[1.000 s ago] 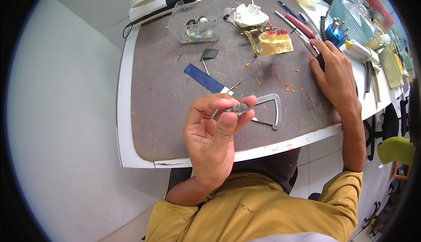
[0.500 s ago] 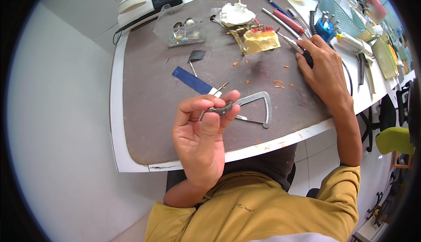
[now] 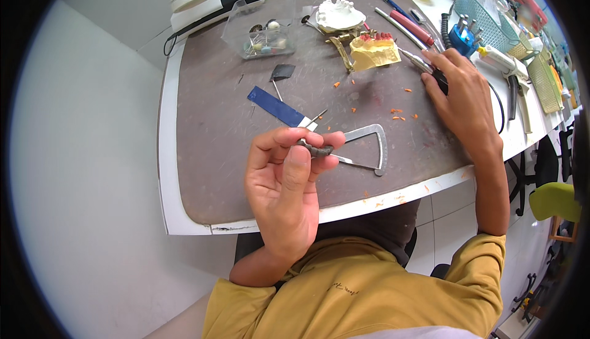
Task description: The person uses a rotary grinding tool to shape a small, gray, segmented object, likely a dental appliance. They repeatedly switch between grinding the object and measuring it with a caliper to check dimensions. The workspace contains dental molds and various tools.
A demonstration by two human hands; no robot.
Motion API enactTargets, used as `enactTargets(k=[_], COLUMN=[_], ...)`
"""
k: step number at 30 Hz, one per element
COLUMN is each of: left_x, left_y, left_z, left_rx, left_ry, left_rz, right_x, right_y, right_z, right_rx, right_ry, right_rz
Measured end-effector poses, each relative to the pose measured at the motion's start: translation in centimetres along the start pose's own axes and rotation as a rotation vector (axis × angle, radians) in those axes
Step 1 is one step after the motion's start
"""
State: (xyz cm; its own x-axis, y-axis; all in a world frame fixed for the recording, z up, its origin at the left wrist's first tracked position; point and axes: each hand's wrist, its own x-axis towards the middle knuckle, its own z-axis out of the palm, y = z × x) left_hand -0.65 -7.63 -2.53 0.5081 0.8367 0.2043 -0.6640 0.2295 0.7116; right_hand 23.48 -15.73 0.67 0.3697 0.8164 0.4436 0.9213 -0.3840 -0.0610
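My left hand (image 3: 284,188) is raised above the front of the bench, pinching a small, curved, dark grey metal dental casting (image 3: 317,150) between thumb and fingers. Behind those fingers lie a metal caliper gauge (image 3: 381,148) and a blue strip with a white end (image 3: 273,107). At the right, my right hand (image 3: 458,90) rests on the mat with its fingers closed over a silver and black rotary handpiece (image 3: 421,64). Just left of the handpiece tip stands a yellow dental model (image 3: 373,54) with red teeth, beside a white plaster model (image 3: 340,17) on a brass articulator.
A clear box of polishing burs (image 3: 265,45) sits at the back left. Red and silver pen-like tools (image 3: 413,29) lie at the back right, near a blue bur stand (image 3: 464,37) and a teal basket (image 3: 482,16). Orange shavings (image 3: 398,118) dot the brown mat (image 3: 215,155).
The casting has turned between my left fingers, its curved length now showing more to the right. My right hand stays on the handpiece. The whole view has shifted slightly.
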Motion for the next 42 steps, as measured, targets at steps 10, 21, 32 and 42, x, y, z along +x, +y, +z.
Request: enactTargets(k=[10, 21, 32, 42], left_x=[0.4, 0.2, 0.4, 0.4], left_y=[2.1, 3.1, 3.1, 3.4], left_z=[-1.5, -1.8, -2.2, -2.0], left_rx=[0.128, 0.083, 0.086, 0.101], left_ry=[0.056, 0.066, -0.004, -0.029], left_rz=[0.023, -0.151, -0.255, -0.298], right_x=[-2.0, 1.3, 1.2, 0.9], right_y=[-5.6, -7.2, -8.0, -7.9], right_z=[-1.2, -1.9, -1.7, -1.9], right_rx=[0.451, 0.749, 0.943, 0.885], right_ry=[-0.056, -0.561, -0.43, -0.417], right_rz=[-0.465, -0.362, -0.43, -0.49])
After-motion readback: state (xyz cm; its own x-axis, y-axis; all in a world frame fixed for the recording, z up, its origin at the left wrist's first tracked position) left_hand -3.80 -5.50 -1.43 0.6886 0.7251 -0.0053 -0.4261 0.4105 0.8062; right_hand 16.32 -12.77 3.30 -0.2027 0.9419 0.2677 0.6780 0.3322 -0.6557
